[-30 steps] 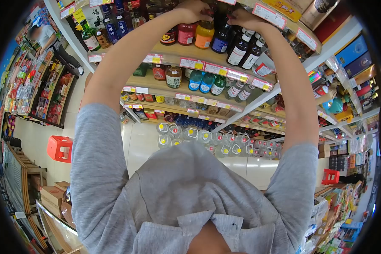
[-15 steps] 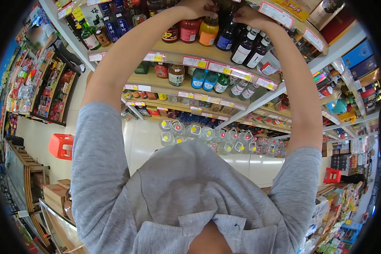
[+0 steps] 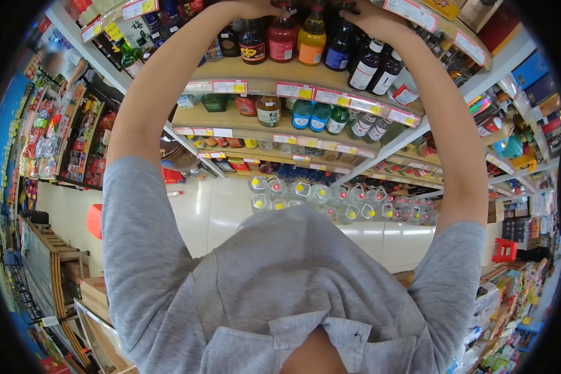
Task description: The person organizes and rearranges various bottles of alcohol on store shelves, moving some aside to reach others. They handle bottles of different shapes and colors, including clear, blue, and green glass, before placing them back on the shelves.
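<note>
At the top edge, my left hand (image 3: pixel 260 8) has its fingers bent round the neck of a pink-red bottle (image 3: pixel 282 43); part of the hand is cut off by the frame. My right hand (image 3: pixel 369 17) has its fingers against the neck of a dark blue bottle (image 3: pixel 338 50), its fingertips partly out of sight. Between these two bottles stands an orange-labelled bottle (image 3: pixel 311 40). A dark bottle with a red and yellow label (image 3: pixel 252 45) is left of the pink-red one. Two dark bottles with white labels (image 3: pixel 365 67) stand on the right. All are upright on a wooden shelf (image 3: pixel 262 70).
Lower shelves (image 3: pixel 230 118) hold more bottles behind price tags. Several clear jugs (image 3: pixel 300 190) stand on the floor. A metal shelf post (image 3: pixel 87 50) rises at the left, with another person (image 3: pixel 71 62) beyond it. A red stool (image 3: pixel 95 221) is at the left.
My left hand has shifted left from the orange-labelled bottle's neck to the pink-red bottle's. The view has moved, so the lower shelves and floor jugs appear further right and lower.
</note>
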`<action>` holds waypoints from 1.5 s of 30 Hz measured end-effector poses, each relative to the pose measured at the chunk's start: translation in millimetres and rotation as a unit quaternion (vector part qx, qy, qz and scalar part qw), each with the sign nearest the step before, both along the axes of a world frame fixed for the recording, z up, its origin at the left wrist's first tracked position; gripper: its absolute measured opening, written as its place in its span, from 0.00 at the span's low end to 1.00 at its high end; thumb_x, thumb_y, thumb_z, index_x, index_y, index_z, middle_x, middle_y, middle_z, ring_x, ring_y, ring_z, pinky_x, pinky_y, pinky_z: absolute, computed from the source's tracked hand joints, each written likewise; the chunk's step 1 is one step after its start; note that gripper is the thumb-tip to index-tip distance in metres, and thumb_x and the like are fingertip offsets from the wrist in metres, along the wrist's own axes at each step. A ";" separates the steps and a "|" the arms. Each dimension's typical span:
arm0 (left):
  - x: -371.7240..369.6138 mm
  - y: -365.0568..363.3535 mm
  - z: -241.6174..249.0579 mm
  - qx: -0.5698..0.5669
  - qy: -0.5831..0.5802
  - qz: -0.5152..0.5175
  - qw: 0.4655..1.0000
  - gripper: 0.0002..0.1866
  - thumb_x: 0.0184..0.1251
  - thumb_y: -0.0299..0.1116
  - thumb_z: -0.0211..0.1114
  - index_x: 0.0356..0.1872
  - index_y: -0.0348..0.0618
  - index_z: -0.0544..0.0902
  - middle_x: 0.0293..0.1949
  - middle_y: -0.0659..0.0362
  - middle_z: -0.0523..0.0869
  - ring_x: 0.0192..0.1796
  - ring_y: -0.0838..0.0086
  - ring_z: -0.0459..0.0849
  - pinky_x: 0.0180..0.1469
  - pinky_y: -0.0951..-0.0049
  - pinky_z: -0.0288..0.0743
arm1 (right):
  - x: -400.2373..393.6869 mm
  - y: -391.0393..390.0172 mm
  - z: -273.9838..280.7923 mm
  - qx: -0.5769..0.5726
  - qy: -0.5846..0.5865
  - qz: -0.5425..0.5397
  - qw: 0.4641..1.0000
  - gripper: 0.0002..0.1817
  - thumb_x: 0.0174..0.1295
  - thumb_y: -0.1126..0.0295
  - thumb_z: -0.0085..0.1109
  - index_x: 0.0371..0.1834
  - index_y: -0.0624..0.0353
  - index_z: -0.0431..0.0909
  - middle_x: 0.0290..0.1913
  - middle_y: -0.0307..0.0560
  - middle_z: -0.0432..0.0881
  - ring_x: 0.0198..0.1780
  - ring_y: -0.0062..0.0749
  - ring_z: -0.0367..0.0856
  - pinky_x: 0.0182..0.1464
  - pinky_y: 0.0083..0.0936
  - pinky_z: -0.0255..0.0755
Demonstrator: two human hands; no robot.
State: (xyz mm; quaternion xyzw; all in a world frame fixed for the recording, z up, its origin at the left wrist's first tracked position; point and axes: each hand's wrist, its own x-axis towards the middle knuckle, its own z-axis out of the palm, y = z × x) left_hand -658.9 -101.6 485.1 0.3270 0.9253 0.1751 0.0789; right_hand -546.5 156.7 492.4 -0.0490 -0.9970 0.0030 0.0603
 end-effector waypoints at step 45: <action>-25.5 -0.2 -24.8 0.038 0.100 -0.080 0.991 0.23 0.76 0.46 0.72 0.62 0.44 0.84 0.57 0.49 0.90 0.61 0.56 0.87 0.64 0.59 0.78 | -68.3 -28.4 -9.8 -0.010 0.005 0.194 0.981 0.33 0.69 0.54 0.71 0.74 0.58 0.77 0.70 0.60 0.81 0.71 0.51 0.77 0.73 0.41 0.70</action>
